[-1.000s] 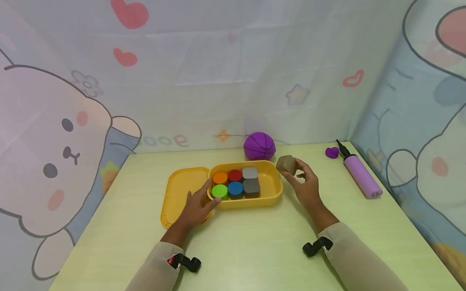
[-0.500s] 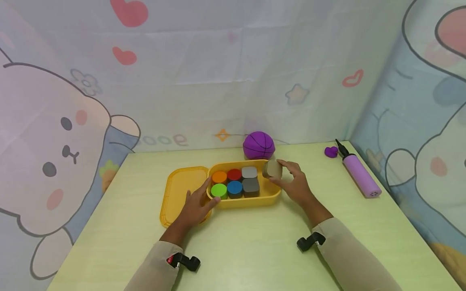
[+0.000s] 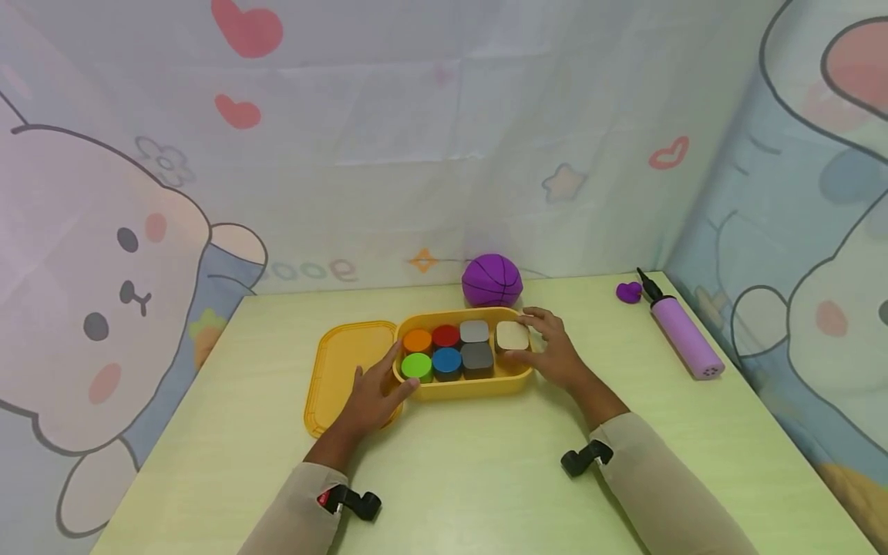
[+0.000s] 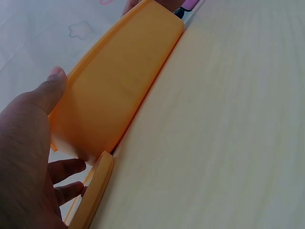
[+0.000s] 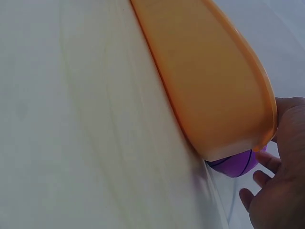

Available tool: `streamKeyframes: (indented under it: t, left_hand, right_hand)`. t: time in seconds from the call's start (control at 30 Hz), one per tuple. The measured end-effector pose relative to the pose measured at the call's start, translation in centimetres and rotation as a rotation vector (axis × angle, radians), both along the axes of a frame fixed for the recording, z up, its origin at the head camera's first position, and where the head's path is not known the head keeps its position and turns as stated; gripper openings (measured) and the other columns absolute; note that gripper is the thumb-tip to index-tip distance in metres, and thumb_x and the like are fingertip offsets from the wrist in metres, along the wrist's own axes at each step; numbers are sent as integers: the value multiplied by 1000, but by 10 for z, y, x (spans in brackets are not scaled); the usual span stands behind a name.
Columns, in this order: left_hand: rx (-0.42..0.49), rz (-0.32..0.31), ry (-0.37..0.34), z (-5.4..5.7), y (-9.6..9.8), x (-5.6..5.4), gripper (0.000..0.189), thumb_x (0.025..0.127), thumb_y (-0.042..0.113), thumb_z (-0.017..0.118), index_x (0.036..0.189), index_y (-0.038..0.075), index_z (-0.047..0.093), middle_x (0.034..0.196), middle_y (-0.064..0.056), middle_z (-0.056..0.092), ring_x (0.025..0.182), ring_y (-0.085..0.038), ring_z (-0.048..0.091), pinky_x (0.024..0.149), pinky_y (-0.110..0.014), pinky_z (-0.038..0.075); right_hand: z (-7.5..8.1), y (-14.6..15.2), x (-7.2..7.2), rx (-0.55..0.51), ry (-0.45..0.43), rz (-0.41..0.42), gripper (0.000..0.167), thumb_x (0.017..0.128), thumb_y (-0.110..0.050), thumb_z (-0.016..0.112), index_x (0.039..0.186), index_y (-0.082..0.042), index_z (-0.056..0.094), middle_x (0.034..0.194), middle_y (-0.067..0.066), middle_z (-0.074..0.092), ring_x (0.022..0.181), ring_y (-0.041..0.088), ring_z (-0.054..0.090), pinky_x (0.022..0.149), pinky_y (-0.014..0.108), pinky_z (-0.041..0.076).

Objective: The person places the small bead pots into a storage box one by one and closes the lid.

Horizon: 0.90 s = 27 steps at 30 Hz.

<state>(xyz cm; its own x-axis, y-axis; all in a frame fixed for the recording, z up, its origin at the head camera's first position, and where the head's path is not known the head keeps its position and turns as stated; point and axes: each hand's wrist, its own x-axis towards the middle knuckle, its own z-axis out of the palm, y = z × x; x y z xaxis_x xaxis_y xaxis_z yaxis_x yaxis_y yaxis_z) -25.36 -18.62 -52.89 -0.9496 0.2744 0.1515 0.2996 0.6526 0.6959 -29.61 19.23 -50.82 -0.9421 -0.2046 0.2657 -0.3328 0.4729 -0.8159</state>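
Note:
An open yellow box [image 3: 465, 391] stands mid-table. Inside it sit round pieces with orange [image 3: 418, 341], red [image 3: 445, 335], green [image 3: 416, 367] and blue [image 3: 447, 360] tops, beside light grey [image 3: 474, 331] and dark grey [image 3: 477, 356] rounded-square blocks. My left hand [image 3: 371, 397] holds the box's left end, its thumb at the front rim in the left wrist view. At the right end, my right hand [image 3: 555, 353] pinches a cream rounded-square block [image 3: 512, 336] between thumb and fingers, inside the box. The box wall hides that block in the right wrist view.
A yellow lid [image 3: 340, 370] lies flat left of the box, partly under the left hand. Close behind the box rests a purple ball [image 3: 492, 280]. To the right are a small purple heart-shaped piece [image 3: 629, 292] and a lilac hand pump [image 3: 687, 337]. A printed cloth wall backs the table.
My right hand has moved left and down, bringing the block from beyond the box's right rim into its right end. The block has turned flat side up. The left hand has stayed put.

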Motion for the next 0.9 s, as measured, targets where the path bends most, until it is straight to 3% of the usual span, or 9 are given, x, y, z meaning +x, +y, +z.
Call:
streamKeyframes:
  t: [0.2,0.5,0.77,0.9]
  left_hand:
    - [12,0,-7,2,0,3,85,107,51,64,177,26,23,177,-11,39,166,-38,34,131,-80,-6]
    - [4,3,-6,0,1,0,84,107,54,63,177,30,22,177,-8,38,167,-37,34,131,-79,-6]
    - [9,1,3,0,0,-2,84,107,54,63,177,30,22,177,-9,39,167,-37,34,130,-80,-6]
    - [5,-2,-5,0,0,-2,84,107,54,62,177,29,21,178,-9,38,167,-38,33,130,-80,-7]
  right_hand:
    - [5,-3,-3,47,-73,19,71,91,-25,91,152,-5,62,173,23,35,163,51,20,128,79,24]
    - [5,-4,-12,126,-166,25,72,92,-32,90,153,-7,61,170,27,38,160,55,27,128,78,28]
    - [5,-6,-13,147,-202,18,74,91,-31,88,156,-8,59,171,25,39,163,56,20,128,80,23]
    - [7,-7,-11,222,-192,-12,72,92,-33,85,157,-13,59,174,25,35,163,58,16,122,85,20]
